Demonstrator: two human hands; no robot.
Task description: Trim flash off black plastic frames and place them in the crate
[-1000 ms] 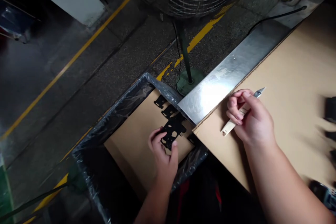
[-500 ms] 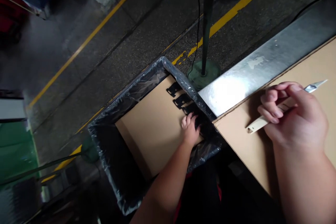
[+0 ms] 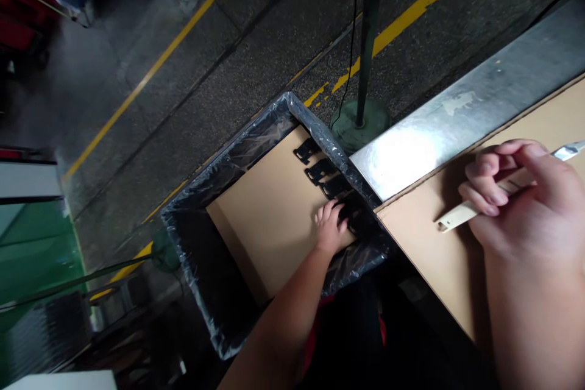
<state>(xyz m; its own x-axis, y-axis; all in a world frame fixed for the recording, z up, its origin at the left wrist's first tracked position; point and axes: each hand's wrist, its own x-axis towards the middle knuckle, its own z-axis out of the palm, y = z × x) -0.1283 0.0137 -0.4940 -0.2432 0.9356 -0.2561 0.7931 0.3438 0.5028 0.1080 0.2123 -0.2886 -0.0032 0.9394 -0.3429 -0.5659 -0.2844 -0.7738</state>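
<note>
Inside the bin, my left hand point(image 3: 329, 226) reaches down over the right end of a cardboard sheet point(image 3: 265, 207). Its fingers and thumb close round a black plastic part point(image 3: 343, 213), which they partly hide. Similar black parts point(image 3: 320, 170) lie in a row along the sheet's edge. Over the cardboard-covered table, my right hand point(image 3: 516, 195) grips a craft knife point(image 3: 461, 214) by its cream handle. The blade end points up and right, and its tip passes out of view.
The black bin point(image 3: 194, 292) is lined with clear plastic film. Right of it is a metal-edged table point(image 3: 411, 140) covered by cardboard point(image 3: 411, 219). A stand with a round green base point(image 3: 361, 125) is behind them. Yellow lines point(image 3: 159, 64) cross the dark floor.
The view has shifted slightly. My right hand and the craft knife sit a little further right, with the blade tip now cut off. My left hand stays at the black parts.
</note>
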